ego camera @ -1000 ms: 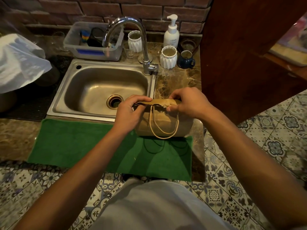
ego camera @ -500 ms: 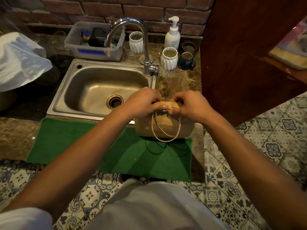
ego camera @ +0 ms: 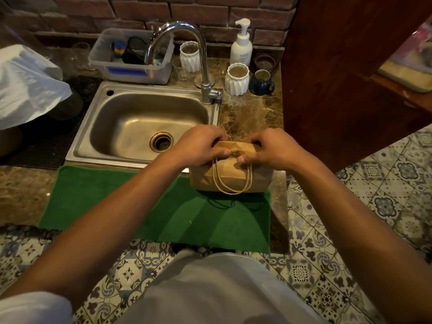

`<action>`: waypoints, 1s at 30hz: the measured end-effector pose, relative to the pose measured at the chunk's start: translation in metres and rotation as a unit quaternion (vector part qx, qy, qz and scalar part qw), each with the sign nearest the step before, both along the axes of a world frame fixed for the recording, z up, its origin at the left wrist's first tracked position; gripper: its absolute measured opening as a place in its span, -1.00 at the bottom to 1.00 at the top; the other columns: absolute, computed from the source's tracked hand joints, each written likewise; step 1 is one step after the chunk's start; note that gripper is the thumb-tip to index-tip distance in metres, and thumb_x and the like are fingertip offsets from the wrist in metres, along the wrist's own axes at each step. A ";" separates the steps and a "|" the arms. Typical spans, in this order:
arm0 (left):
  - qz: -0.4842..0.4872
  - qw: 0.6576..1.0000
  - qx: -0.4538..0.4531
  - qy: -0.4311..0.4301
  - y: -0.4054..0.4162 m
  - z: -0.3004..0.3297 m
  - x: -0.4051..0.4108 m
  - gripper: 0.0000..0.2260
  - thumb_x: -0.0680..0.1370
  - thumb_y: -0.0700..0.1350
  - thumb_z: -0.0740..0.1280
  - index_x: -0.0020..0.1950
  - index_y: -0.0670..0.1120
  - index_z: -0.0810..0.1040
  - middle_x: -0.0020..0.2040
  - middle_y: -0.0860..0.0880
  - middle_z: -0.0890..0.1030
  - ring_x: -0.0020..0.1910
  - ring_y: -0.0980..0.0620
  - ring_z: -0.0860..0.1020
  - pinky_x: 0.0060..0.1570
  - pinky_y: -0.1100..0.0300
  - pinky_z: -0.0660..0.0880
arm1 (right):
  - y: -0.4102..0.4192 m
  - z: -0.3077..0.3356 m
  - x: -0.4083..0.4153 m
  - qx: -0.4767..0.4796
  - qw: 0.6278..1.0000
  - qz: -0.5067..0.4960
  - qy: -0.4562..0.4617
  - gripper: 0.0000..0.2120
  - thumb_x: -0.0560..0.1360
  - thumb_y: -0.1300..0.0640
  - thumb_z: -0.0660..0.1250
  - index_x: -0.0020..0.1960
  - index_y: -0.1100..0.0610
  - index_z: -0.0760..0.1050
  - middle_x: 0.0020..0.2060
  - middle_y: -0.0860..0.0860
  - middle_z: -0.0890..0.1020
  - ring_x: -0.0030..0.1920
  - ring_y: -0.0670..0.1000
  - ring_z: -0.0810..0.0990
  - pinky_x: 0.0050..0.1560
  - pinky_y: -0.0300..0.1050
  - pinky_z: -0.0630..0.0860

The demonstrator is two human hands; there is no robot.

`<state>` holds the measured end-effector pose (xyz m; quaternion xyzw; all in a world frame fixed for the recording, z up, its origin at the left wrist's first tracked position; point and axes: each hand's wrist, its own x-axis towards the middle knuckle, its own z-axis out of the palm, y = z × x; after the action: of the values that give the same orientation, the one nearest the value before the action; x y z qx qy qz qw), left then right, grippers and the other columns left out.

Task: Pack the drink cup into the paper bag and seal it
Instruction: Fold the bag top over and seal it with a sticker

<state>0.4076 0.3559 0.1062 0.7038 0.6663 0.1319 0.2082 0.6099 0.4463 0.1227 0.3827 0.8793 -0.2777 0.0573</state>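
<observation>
Nearest you, low in the frame, your forearms run up from both bottom corners and meet just right of centre. There your left hand [ego camera: 201, 146] and right hand [ego camera: 268, 148] sit on top of the bag [ego camera: 231, 176], thumbs nearly touching over the folded mouth. Both sets of fingers are curled together and clamped on that folded top edge, thumbs pressing the near side, the other fingers wrapped over the far side.

The bag stands at the right end of the green mat [ego camera: 149, 206], on the counter [ego camera: 247, 118] just right of the sink [ego camera: 140, 122]. One twine handle [ego camera: 231, 181] hangs loose down its near face.

The fold looks to be the step in hand. To do it well, keep the crease level across the full width, press outward from the middle towards each corner, and hold the bag upright so the drink inside does not tip. Keep the hanging handle out of the fold.

Beyond the bag, towards the upper frame, stand the tap [ego camera: 201, 54], two white ribbed cups, a dark mug and a pump bottle [ego camera: 242, 45].

The cup itself cannot be seen; I judge it is inside only because the bag bulges. Your hands cover the fold's corners and any sticker or tape, so whether the seal holds is unclear. The second handle is hidden too.
</observation>
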 end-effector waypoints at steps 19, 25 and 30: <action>-0.016 0.999 -0.028 -0.016 -0.005 0.000 -0.006 -0.73 0.53 0.07 0.48 0.03 -0.12 0.71 -0.14 0.02 0.56 -0.11 -0.05 0.54 -0.13 0.01 0.45 | -0.002 -0.011 0.005 -0.045 0.996 -0.058 0.049 -0.71 0.40 0.06 0.63 -0.26 0.02 0.50 -0.25 -0.03 0.65 -0.12 0.07 0.63 -0.06 0.11 0.54; -0.022 1.000 0.004 -0.020 -0.004 -0.003 -0.006 -0.76 0.55 0.03 0.48 0.00 -0.16 0.69 -0.15 0.02 0.56 -0.11 -0.07 0.55 -0.10 -0.05 0.49 | 0.004 -0.003 0.001 -0.032 0.999 -0.006 0.012 -0.78 0.44 -0.09 0.59 -0.11 -0.03 0.59 -0.20 -0.06 0.65 -0.13 0.02 0.60 -0.12 0.02 0.51; -0.033 0.999 -0.001 -0.028 -0.003 -0.003 -0.004 -0.75 0.55 0.04 0.48 -0.01 -0.15 0.68 -0.16 0.03 0.54 -0.12 -0.07 0.55 -0.14 0.01 0.45 | 0.003 -0.008 0.000 0.003 1.000 0.018 0.023 -0.80 0.51 -0.11 0.51 -0.19 -0.06 0.59 -0.32 -0.09 0.59 -0.22 0.00 0.54 -0.24 -0.08 0.34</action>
<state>0.4036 0.3525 0.1036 0.7214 0.6366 0.1436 0.2316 0.6095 0.4495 0.1148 0.3609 0.8879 -0.2824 0.0410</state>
